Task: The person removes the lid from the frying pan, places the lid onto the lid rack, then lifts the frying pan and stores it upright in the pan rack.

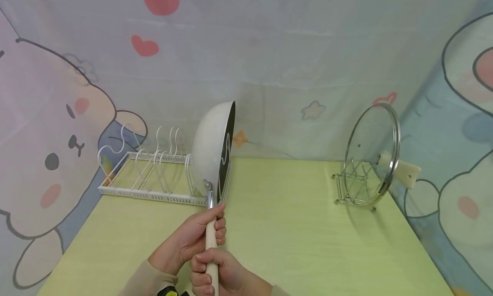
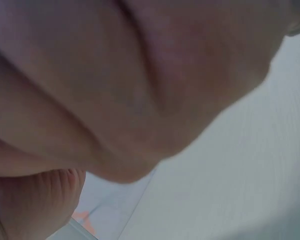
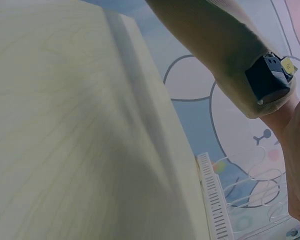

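A white frying pan (image 1: 208, 146) with a dark inside stands on its side at the right end of a white wire rack (image 1: 154, 196). Its pale handle (image 1: 210, 236) points toward me. My left hand (image 1: 192, 232) grips the handle near the metal joint, thumb along the top. Closer to me, my right hand (image 1: 225, 272) has its fingers curled round the same handle. In the left wrist view, the left hand (image 2: 140, 90) fills most of the picture and hides the handle. The right wrist view catches the left forearm (image 3: 215, 55) and part of the rack (image 3: 216, 200).
A glass lid (image 1: 393, 159) with a metal rim leans upright in a small metal wire stand (image 1: 339, 189) at the right of the pale green table (image 1: 285, 210). A cream-coloured piece with a small hole (image 1: 406, 173) sticks out behind it. A cartoon-print curtain (image 1: 269, 73) hangs behind.
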The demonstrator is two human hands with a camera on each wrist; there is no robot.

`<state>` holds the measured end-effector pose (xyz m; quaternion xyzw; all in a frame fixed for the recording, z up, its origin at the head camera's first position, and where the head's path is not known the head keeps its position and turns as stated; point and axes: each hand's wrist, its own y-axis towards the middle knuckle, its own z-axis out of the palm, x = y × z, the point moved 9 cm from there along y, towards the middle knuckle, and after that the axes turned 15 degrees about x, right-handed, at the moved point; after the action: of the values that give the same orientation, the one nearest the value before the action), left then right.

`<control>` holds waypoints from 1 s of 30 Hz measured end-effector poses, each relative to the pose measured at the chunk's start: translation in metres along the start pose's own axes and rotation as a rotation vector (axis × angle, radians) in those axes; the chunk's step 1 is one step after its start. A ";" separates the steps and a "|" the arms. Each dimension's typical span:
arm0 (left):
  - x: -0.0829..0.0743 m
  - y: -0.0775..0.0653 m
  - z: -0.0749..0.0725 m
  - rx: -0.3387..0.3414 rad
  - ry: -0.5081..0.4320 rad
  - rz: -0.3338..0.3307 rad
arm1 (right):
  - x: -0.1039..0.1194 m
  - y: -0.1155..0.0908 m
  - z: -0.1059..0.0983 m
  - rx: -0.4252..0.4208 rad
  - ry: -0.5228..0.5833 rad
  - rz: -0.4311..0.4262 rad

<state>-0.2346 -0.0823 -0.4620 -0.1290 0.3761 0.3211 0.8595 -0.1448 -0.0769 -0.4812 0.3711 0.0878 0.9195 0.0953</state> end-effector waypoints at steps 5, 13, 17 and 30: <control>0.002 0.004 0.000 -0.023 -0.002 -0.011 | 0.001 -0.007 -0.005 -0.078 0.015 0.036; 0.005 0.008 -0.003 -0.070 0.005 -0.010 | 0.002 -0.018 -0.009 -0.113 0.005 0.056; 0.007 0.005 -0.005 -0.081 -0.004 -0.021 | 0.002 -0.020 -0.012 -0.132 -0.017 0.039; 0.009 0.001 -0.004 -0.078 0.004 -0.010 | -0.001 -0.035 -0.021 -0.184 -0.039 0.069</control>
<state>-0.2328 -0.0798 -0.4714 -0.1648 0.3642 0.3308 0.8549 -0.1548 -0.0449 -0.5054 0.3812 -0.0118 0.9191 0.0992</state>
